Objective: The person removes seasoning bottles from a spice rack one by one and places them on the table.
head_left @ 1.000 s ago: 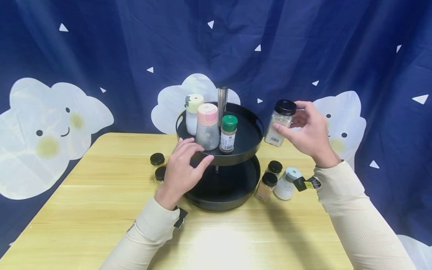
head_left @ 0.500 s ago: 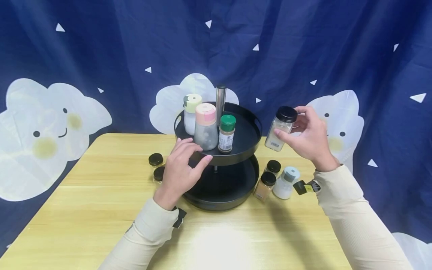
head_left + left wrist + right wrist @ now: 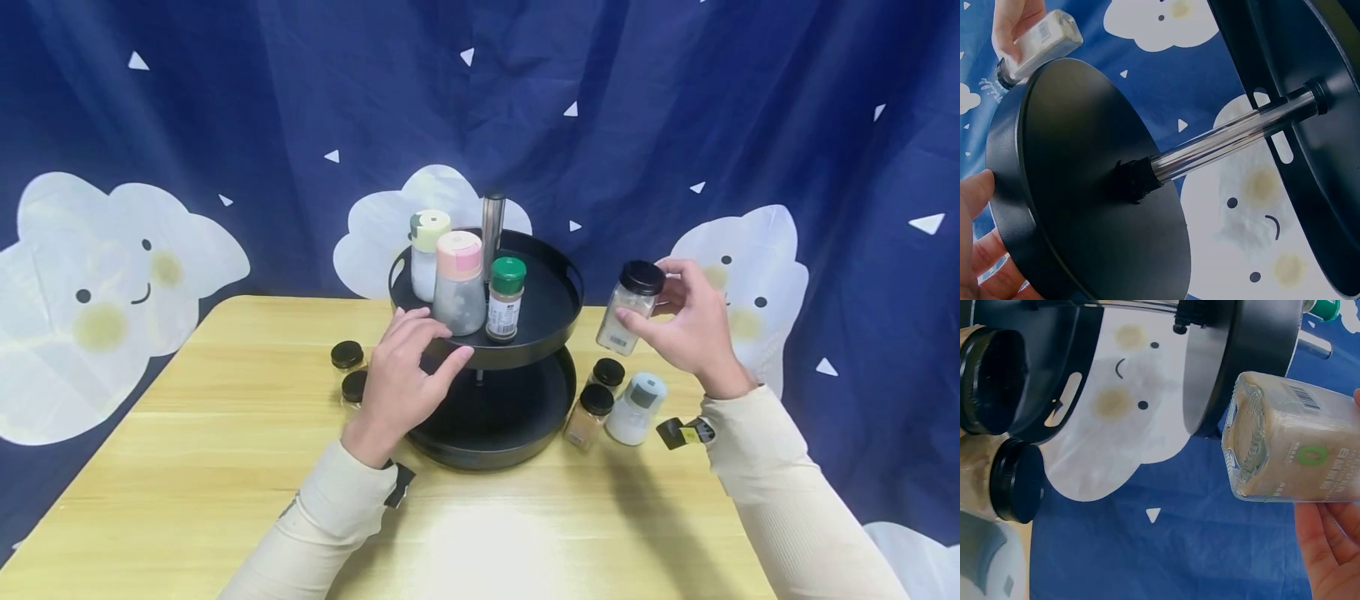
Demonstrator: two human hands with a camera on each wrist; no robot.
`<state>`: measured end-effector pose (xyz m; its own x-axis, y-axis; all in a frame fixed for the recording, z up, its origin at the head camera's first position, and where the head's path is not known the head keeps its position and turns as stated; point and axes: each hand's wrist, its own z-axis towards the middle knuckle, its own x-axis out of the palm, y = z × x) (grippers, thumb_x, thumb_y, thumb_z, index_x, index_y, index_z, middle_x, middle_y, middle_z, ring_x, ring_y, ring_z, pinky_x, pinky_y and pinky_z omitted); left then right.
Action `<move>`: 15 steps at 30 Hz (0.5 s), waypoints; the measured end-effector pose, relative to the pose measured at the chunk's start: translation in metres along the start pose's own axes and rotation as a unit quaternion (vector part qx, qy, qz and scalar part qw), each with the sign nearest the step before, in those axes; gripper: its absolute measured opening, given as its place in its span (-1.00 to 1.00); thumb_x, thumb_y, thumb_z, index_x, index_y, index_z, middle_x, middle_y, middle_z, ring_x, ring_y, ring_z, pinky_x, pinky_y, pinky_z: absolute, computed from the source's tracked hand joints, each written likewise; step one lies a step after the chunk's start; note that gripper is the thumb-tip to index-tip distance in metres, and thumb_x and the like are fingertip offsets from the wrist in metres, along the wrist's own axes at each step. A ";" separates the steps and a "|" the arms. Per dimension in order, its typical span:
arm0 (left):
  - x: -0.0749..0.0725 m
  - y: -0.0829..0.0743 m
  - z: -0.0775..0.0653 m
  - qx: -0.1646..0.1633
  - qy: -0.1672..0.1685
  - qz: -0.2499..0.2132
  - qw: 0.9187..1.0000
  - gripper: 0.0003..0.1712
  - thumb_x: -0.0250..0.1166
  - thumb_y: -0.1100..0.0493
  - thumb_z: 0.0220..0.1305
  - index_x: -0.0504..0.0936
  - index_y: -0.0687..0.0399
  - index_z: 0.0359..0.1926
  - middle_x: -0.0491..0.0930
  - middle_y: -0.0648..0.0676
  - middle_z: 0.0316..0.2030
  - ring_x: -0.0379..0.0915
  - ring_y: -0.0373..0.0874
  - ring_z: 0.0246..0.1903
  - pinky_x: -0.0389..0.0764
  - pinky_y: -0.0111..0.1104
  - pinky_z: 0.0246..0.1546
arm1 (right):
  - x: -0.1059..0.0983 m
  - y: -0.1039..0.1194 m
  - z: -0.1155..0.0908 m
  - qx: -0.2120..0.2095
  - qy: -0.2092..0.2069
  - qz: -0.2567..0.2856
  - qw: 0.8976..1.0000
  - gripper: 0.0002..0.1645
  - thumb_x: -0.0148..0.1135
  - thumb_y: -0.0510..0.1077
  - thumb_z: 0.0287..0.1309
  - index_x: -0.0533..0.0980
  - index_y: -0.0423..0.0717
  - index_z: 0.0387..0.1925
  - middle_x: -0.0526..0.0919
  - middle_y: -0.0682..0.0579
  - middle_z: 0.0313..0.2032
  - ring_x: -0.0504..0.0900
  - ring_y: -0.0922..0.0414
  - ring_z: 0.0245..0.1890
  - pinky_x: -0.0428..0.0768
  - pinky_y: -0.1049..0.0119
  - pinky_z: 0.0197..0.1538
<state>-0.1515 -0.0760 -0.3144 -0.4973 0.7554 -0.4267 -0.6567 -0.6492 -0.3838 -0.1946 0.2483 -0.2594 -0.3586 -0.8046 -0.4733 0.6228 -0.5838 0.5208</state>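
My right hand holds a square clear spice jar with a black lid, raised and tilted right of the two-tier black tray. Pale powder fills the jar; a green ring mark shows in the right wrist view. My left hand grips the upper tier's front left rim, thumb on the outer wall and fingers over the edge. On that tier stand a pink-capped shaker, a yellow-green-capped shaker and a green-capped spice bottle. The fingers behind the jar are partly hidden.
Right of the tray stand two black-lidded jars and a pale-blue-capped shaker. Two more black-lidded jars stand at the left, one partly behind my left hand. A metal post rises from the upper tier. Behind the table hangs a blue curtain.
My right hand has lowered with the spice jar, now just above the jars on the right. My left hand stays at the rim, and the bottles on the tier have not moved.
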 end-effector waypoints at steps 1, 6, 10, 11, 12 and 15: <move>0.000 0.000 0.000 -0.001 0.002 0.001 1.000 -0.69 0.45 0.09 0.01 0.64 0.24 -0.34 0.67 0.21 -0.36 0.50 0.10 0.00 0.31 0.13 0.25 | 0.000 -0.001 -0.001 0.001 -0.001 -0.001 1.000 -0.35 0.52 -0.37 -0.32 0.38 -0.38 -0.12 0.65 -0.03 -0.41 0.58 0.45 -0.52 0.55 0.67 -0.40; 0.000 0.000 0.000 -0.006 0.005 0.006 1.000 -0.70 0.45 0.09 0.02 0.64 0.24 -0.33 0.67 0.21 -0.35 0.50 0.09 0.00 0.30 0.13 0.25 | -0.001 -0.006 -0.006 0.009 -0.002 -0.009 1.000 -0.37 0.52 -0.37 -0.31 0.38 -0.39 -0.14 0.62 0.20 -0.42 0.57 0.48 -0.53 0.56 0.67 -0.41; 0.000 -0.001 0.000 -0.002 0.002 0.004 1.000 -0.70 0.45 0.10 0.01 0.64 0.24 -0.34 0.67 0.21 -0.36 0.50 0.09 0.00 0.31 0.14 0.24 | -0.002 -0.010 -0.010 0.016 -0.001 -0.008 1.000 -0.37 0.52 -0.36 -0.32 0.38 -0.37 -0.15 0.55 0.47 -0.44 0.57 0.48 -0.52 0.56 0.67 -0.41; 0.000 -0.001 0.000 -0.001 0.001 0.003 1.000 -0.70 0.45 0.10 0.01 0.64 0.24 -0.34 0.67 0.21 -0.36 0.50 0.09 -0.01 0.31 0.14 0.24 | -0.003 -0.010 -0.011 0.017 -0.001 -0.008 1.000 -0.37 0.52 -0.36 -0.32 0.38 -0.37 -0.15 0.55 0.50 -0.44 0.57 0.48 -0.52 0.56 0.66 -0.41; 0.000 -0.001 0.000 0.000 0.000 0.002 1.000 -0.70 0.45 0.10 0.01 0.63 0.24 -0.34 0.67 0.21 -0.37 0.50 0.09 -0.01 0.31 0.14 0.24 | -0.003 -0.011 -0.011 0.018 -0.001 -0.009 1.000 -0.36 0.52 -0.35 -0.32 0.38 -0.37 -0.14 0.54 0.51 -0.45 0.57 0.47 -0.52 0.56 0.66 -0.41; 0.000 0.000 0.000 0.002 -0.004 0.001 1.000 -0.70 0.46 0.10 0.00 0.63 0.25 -0.35 0.66 0.21 -0.37 0.50 0.10 -0.01 0.31 0.14 0.24 | -0.004 -0.012 -0.014 0.020 0.000 -0.011 1.000 -0.36 0.53 -0.35 -0.33 0.39 -0.35 -0.14 0.55 0.51 -0.45 0.57 0.46 -0.53 0.56 0.65 -0.41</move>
<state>-0.1511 -0.0759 -0.3147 -0.5027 0.7551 -0.4209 -0.6585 -0.6499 -0.3795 -0.1914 0.2598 -0.2739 -0.3722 -0.7918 -0.4843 0.5863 -0.6051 0.5387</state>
